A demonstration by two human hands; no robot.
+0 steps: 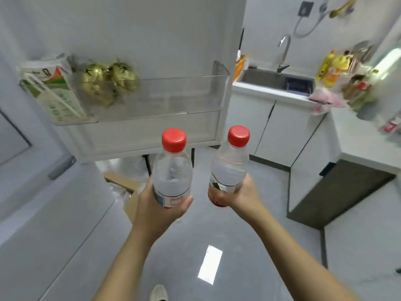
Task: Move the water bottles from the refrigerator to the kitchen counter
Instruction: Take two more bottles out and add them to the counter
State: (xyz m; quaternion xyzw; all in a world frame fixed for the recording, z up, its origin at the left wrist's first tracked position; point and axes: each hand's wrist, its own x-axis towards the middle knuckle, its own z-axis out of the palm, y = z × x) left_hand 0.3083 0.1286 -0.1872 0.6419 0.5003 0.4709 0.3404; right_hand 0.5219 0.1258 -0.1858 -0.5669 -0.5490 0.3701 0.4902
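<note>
Refrigerator door [130,29] just beside counter [260,89]

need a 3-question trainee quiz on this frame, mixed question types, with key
1. Multiple choice: what does the left hand grip? A) a water bottle B) a mug C) a plate
2. True or false: the right hand holds nothing.
3. Fill in: the faucet stands over the ___ set in the kitchen counter.

Key
1. A
2. False: it grips the second water bottle.
3. sink
</note>
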